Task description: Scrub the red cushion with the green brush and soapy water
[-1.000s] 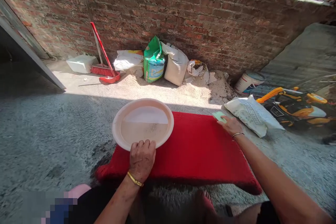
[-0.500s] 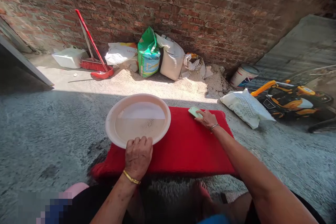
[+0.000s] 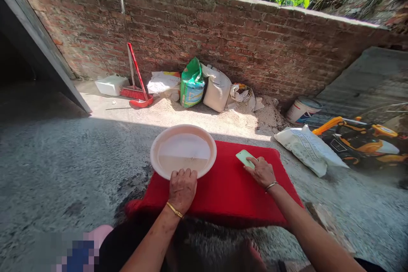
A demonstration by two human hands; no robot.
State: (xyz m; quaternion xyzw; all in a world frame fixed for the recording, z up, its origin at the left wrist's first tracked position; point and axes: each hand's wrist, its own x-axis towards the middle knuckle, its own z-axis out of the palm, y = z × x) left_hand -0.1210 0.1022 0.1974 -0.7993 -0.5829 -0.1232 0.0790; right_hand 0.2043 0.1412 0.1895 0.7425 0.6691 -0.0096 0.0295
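Observation:
A pale pink plastic basin (image 3: 156,165) with water in it rests on the left part of a red cloth-covered low table (image 3: 219,195). My left hand (image 3: 183,187), a gold bracelet at its wrist, is closed over the basin's near rim. On the table's right side, my right hand (image 3: 262,172) has its fingers closed on the near end of a light green phone (image 3: 244,157), which lies on or just above the red cloth. The fingertips of my left hand are partly hidden by its own back.
Against the brick wall (image 3: 165,29) stand a white box (image 3: 112,85), a red broom and dustpan (image 3: 142,102), a green sack (image 3: 192,85), a white sack (image 3: 218,91) and a paint bucket (image 3: 302,110). A printed bag (image 3: 309,146) and a yellow-black machine (image 3: 366,140) lie right.
The camera has tilted up, so greenery above the wall now shows and the scene sits lower and farther right. Both hands keep their hold on the basin and the phone.

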